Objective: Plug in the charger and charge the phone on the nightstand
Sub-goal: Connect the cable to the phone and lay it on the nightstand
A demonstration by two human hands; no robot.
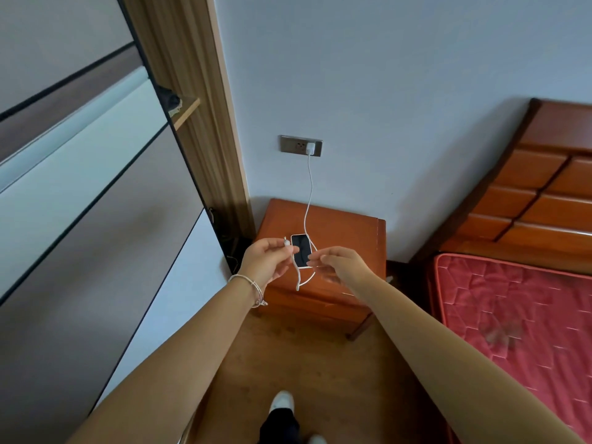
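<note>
A white charger (pixel 310 147) sits plugged into the grey wall socket (pixel 293 144) above the nightstand (pixel 349 232). Its white cable (pixel 309 200) hangs down to the nightstand top. A white phone (pixel 301 250) lies there with its dark screen up. My left hand (pixel 269 259) pinches the free end of the cable, and the connector tip sticks out above my fingers, left of the phone. My right hand (pixel 341 262) hovers just right of the phone with thumb and forefinger close together near a loop of the cable; whether they touch it is unclear.
A wardrobe with sliding panels (pixel 96 219) and a wooden frame (pixel 205 107) fills the left. A wooden bed headboard (pixel 528 187) and red mattress (pixel 519 322) stand at the right. Wood floor (pixel 320 363) lies below, with my foot (pixel 282 402) on it.
</note>
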